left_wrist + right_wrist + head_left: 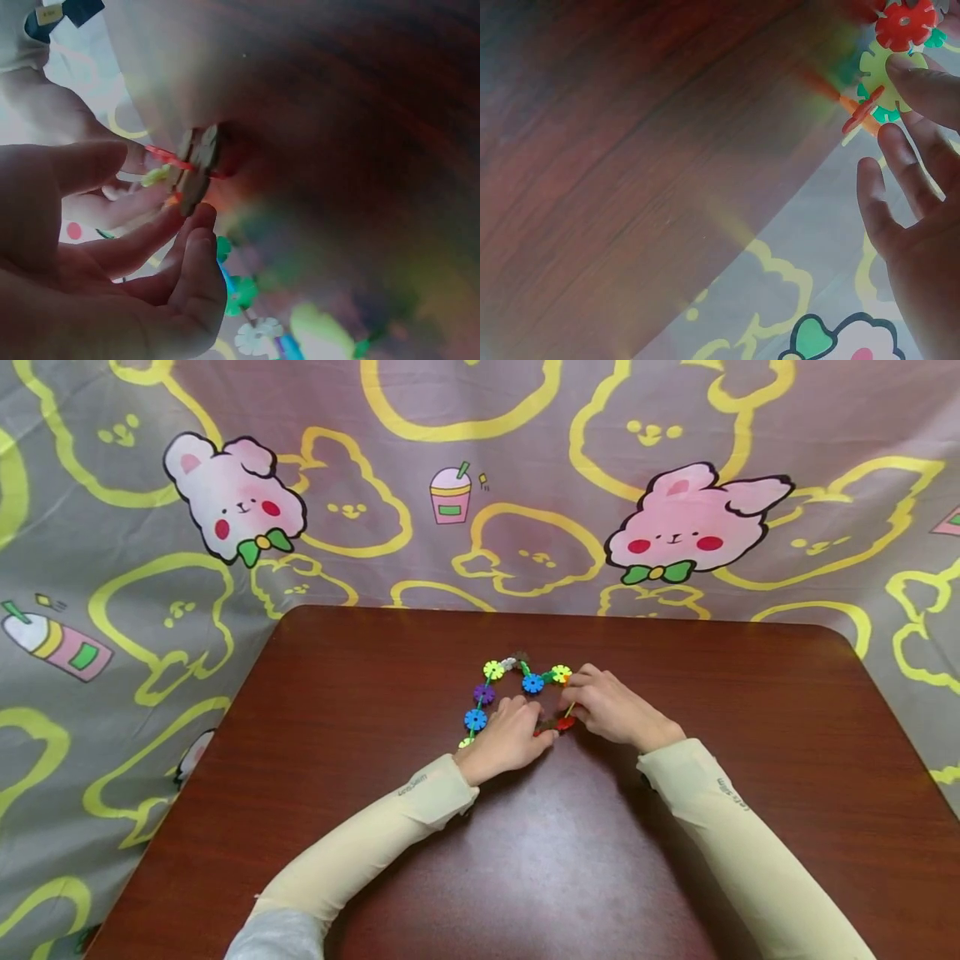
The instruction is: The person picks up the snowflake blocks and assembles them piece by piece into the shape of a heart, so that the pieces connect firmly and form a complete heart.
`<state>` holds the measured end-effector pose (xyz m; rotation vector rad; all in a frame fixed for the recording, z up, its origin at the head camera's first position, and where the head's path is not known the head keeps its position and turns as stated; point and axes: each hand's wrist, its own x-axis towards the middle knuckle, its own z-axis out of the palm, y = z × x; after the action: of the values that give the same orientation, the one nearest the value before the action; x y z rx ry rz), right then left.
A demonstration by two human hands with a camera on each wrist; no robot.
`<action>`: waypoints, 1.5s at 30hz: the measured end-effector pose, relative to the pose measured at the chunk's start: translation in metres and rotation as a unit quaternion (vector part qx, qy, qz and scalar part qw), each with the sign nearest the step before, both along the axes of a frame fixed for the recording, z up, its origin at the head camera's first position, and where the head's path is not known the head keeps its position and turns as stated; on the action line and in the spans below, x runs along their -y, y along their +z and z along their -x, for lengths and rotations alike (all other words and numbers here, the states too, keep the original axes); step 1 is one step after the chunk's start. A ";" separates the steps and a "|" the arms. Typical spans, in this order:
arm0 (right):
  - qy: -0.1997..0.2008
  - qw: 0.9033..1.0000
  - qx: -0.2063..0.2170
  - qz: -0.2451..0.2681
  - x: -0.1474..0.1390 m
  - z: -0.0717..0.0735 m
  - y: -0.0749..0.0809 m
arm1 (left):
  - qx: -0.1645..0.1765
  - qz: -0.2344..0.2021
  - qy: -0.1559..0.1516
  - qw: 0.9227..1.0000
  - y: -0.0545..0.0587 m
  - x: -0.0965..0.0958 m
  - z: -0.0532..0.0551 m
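Note:
A chain of interlocking plastic snowflake discs lies on the table in a bent outline, with a purple disc (483,694) and a blue disc (476,719) along its left side. My left hand (513,731) is at the chain's lower part, its fingertips on the edge of a brown disc (199,176) linked to a red one. From the right, my right hand (611,706) pinches a yellow-green disc (883,71), the thumb lying on its face. A red disc (905,24) joins it above, and orange and red discs seen edge-on sit just below.
The brown wooden table (360,693) extends around the chain. Behind it hangs a grey curtain (525,485) with cartoon rabbits and yellow outlines. Further discs, among them another blue disc (533,683) and a yellow-green one (492,670), make up the far side.

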<state>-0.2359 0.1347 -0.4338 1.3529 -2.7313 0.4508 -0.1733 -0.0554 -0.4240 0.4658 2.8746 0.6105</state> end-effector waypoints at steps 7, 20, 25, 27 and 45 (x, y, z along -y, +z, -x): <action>-0.009 1.000 0.021 -0.002 0.000 -0.002 0.001 | 0.013 -0.028 0.002 1.000 -0.007 -0.004 0.009; 0.002 1.000 0.010 0.009 -0.001 -0.001 -0.001 | 0.025 -0.045 0.025 0.998 -0.009 -0.003 0.009; -0.014 1.000 0.014 0.003 -0.001 0.000 -0.001 | 0.013 -0.045 0.031 0.998 -0.009 0.001 0.009; -0.017 1.000 0.014 0.000 -0.001 0.000 -0.001 | 0.004 -0.043 0.029 0.999 -0.009 0.002 0.008; -0.013 0.999 0.035 0.000 0.000 0.000 -0.003 | -0.021 -0.026 0.018 0.999 -0.007 0.004 0.005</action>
<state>-0.2357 0.1351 -0.4373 1.3235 -2.8012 0.5056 -0.1786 -0.0597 -0.4312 0.4397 2.9196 0.6916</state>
